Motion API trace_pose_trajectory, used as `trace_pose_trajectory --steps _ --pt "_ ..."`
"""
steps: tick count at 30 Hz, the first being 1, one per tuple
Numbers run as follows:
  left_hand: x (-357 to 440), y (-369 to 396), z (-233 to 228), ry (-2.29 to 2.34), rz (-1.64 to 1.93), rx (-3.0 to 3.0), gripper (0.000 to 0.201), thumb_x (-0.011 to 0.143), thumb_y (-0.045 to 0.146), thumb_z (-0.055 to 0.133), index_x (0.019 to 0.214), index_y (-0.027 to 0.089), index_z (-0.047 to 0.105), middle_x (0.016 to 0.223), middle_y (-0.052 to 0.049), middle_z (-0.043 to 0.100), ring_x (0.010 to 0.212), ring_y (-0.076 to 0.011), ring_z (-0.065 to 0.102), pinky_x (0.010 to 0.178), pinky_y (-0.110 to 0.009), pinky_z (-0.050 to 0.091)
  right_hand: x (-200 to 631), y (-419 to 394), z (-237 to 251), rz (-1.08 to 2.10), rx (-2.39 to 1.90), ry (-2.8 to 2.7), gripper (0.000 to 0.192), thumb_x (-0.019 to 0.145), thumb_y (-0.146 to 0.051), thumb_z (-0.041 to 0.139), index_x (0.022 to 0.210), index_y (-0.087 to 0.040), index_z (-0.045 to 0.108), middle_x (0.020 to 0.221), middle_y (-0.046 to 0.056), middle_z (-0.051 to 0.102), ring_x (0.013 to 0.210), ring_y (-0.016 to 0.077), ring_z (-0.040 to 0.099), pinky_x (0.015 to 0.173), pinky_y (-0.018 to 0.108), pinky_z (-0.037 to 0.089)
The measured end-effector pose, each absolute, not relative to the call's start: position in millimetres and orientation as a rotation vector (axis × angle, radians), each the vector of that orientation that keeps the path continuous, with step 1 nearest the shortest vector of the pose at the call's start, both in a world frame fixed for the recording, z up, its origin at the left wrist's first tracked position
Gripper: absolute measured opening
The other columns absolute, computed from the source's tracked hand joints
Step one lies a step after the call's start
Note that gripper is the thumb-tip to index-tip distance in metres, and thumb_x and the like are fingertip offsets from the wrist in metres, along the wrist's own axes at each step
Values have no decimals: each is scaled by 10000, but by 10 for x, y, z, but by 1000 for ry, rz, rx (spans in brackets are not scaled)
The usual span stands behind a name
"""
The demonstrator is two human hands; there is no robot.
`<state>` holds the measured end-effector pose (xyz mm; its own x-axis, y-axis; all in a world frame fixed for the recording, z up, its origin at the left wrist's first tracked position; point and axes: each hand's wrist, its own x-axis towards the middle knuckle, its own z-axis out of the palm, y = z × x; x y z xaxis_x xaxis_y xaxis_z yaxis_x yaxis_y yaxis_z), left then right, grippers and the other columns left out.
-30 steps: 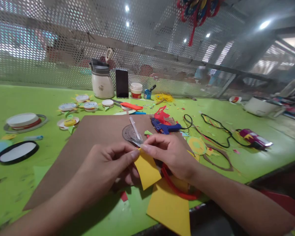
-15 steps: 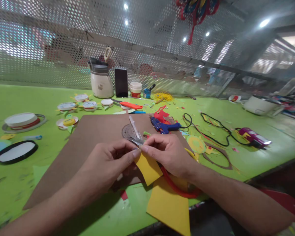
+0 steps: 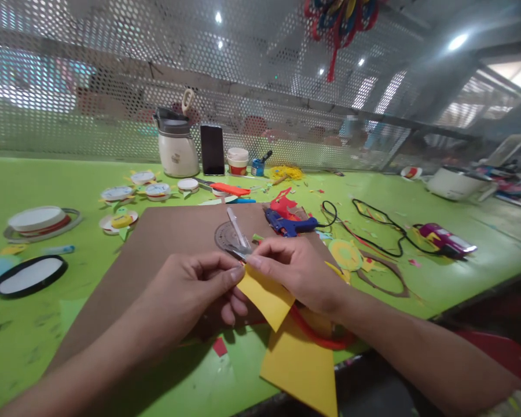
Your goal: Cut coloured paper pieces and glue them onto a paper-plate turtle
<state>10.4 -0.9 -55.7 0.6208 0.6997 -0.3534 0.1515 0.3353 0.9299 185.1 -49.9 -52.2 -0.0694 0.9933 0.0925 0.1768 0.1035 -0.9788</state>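
Between my two hands a small yellow sheet of paper [image 3: 267, 294] hangs by its upper edge. My left hand [image 3: 200, 284] pinches its upper left corner between thumb and forefinger, the other fingers curled below. Close beside it, my right hand [image 3: 297, 269] pinches the top edge with thumb and fingertips. Just beyond the fingertips lie a round clear protractor [image 3: 226, 236] and a white pen [image 3: 238, 226] on a brown board [image 3: 173, 229]. A larger yellow sheet [image 3: 301, 368] lies below, over the table's front edge, with a red curved strip [image 3: 315, 333] partly across it.
A blue glue gun [image 3: 290, 222] rests on the board's far right, its black cord [image 3: 384, 217] running across the green table [image 3: 425, 231]. Behind stand a white jug [image 3: 178, 152], a phone [image 3: 212, 150] and paper cups [image 3: 237, 162]. Small paper turtles [image 3: 117, 194] sit at the left.
The small yellow paper has swung slightly right, its lower edge shifting. My left hand's lower fingers now show beneath it. Both hands keep their pinch; the view has tilted slightly.
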Motion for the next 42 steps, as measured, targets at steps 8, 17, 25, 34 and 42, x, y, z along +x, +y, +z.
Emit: trace_pose_trajectory --steps 8,17,25,34,42 --pt "125 0 -587 893 412 1223 291 687 443 714 762 179 619 557 -36 660 435 -124 551 375 -191 349 1860 -484 -571 1035 -1248 -1490 192 815 -295 614 701 -141 609 643 -18 533 595 97 457 550 228 361" --pt "107 -45 -514 932 431 1293 266 697 447 687 724 186 640 363 42 467 284 -71 340 307 -177 208 1876 -463 -573 1059 -1219 -1494 204 801 -338 643 745 -143 622 661 -18 545 595 94 453 553 228 347" --pt "124 -15 -503 945 501 1282 223 614 356 763 679 158 682 451 -10 583 453 -167 583 386 -233 371 1897 -380 -564 1083 -1241 -1632 229 780 -354 656 699 -146 604 637 -21 529 589 99 449 550 232 347" --pt "92 2 -451 958 536 1147 225 625 327 779 681 162 635 504 -1 591 492 -126 559 469 -224 426 2030 -348 -464 1217 -1231 -1484 401 885 -488 511 802 -126 664 686 9 569 611 102 490 587 236 396" --pt "38 66 -429 939 559 1137 219 660 307 768 702 154 618 555 23 569 503 -82 463 480 -191 353 2045 -369 -496 1325 -1252 -1450 313 759 -451 696 788 -146 633 652 -12 587 548 94 517 502 214 416"
